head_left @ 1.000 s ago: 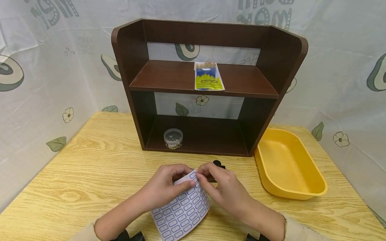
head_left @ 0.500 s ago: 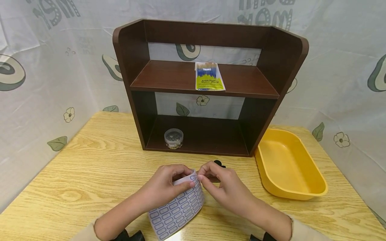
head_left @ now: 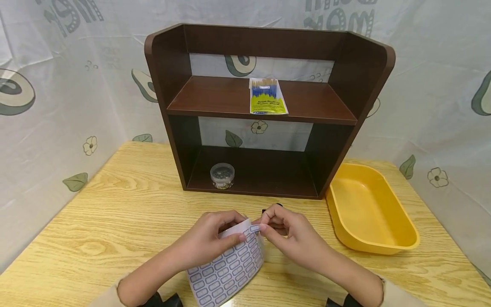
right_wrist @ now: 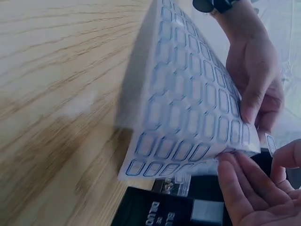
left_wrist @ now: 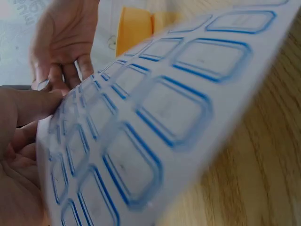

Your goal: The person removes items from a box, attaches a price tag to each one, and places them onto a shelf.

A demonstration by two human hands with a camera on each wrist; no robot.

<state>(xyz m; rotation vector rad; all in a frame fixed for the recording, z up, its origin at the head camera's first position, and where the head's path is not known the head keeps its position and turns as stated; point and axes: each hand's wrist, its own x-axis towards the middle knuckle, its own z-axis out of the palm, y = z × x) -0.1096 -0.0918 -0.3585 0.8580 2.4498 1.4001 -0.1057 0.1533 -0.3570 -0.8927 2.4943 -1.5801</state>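
A white sheet of blue-bordered sticker labels point(head_left: 224, 273) is held up, bent, over the table. At its upper corner my left hand point(head_left: 212, 236) grips it, thumb on the printed face and fingers behind. My right hand point(head_left: 287, 232) pinches a single label point(head_left: 255, 229) between thumb and index finger at the sheet's top right corner. That label point(right_wrist: 271, 143) stands out from the sheet's edge in the right wrist view. In the left wrist view the sheet point(left_wrist: 155, 108) fills most of the picture, with the right hand point(left_wrist: 66, 42) beyond it.
A dark brown shelf point(head_left: 264, 119) stands behind the hands. It bears a brush pack point(head_left: 267, 97) above and a clear round jar point(head_left: 222, 175) below. A yellow tray point(head_left: 370, 209) lies at right. A dark lettered box point(right_wrist: 164, 209) sits below the sheet in the right wrist view.
My right hand has drawn a little to the right, and the pinched label now lifts off the sheet's corner. The sheet's lower part has swung slightly left.
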